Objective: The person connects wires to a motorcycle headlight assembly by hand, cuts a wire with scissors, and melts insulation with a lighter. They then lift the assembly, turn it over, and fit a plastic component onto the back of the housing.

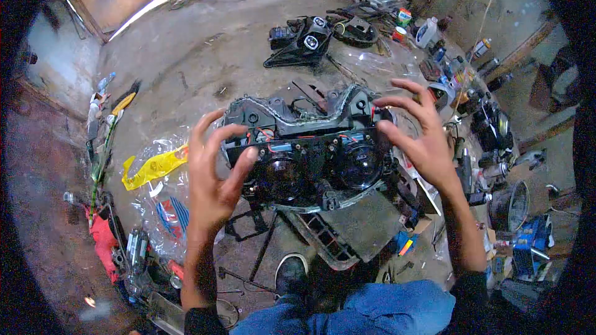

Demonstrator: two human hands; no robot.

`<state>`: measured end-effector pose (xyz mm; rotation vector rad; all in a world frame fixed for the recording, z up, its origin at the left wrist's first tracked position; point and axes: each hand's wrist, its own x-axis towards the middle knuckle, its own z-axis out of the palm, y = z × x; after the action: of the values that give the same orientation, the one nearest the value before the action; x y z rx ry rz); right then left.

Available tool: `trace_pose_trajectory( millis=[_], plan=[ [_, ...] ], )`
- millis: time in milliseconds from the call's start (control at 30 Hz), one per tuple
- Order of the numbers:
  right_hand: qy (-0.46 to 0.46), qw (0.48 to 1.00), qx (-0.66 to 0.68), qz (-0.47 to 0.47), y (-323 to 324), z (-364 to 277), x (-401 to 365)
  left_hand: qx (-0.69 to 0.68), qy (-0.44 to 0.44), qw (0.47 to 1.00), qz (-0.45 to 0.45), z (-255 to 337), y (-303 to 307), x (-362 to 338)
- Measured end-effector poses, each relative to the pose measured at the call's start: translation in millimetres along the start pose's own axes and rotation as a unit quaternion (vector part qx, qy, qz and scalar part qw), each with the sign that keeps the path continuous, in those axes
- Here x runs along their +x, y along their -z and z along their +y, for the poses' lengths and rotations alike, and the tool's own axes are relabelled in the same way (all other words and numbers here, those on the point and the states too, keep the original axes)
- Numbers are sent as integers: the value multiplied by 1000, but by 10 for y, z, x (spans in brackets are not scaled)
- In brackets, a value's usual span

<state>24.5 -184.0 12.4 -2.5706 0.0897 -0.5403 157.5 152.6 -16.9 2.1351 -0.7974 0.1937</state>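
A black headlight assembly (323, 149) with two round projector lenses and thin red wires sits in front of me, its back shell rising behind the lenses. My left hand (217, 174) is at its left end, fingers curved and thumb spread apart from them. At the opposite end, my right hand (419, 127) has its thumb near the upper corner and its fingers spread above. Both hands overlap the housing's ends in this view, and neither is closed round it. Under the assembly, a flat board (360, 226) partly shows.
Farther off on the floor stands another black headlight housing (304, 40). A yellow strip (155, 167) and clear plastic wrap lie at left. Bottles, cans and parts crowd the right wall, including a white bottle (426, 32). A shoe (292, 273) is below the board.
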Motion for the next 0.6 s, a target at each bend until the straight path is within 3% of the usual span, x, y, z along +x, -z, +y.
trace_pose_trajectory(
  millis=[100,233,367,433,500,600],
  plan=[
    [20,989,93,-116,-101,-9,288,-35,1,999,-26,-7,-133,172],
    [63,971,91,-213,-203,7,544,21,-60,992,-104,51,-77,422],
    [89,931,120,-334,-282,53,836,74,-162,945,-274,126,-134,810],
    [103,922,125,-353,-315,62,940,26,-121,923,-363,129,-203,1015],
    [92,916,116,-372,-328,60,995,-71,6,882,-466,244,-218,1206],
    [107,914,156,-360,-389,138,987,-74,-56,893,-441,48,-417,1242]
  ],
)
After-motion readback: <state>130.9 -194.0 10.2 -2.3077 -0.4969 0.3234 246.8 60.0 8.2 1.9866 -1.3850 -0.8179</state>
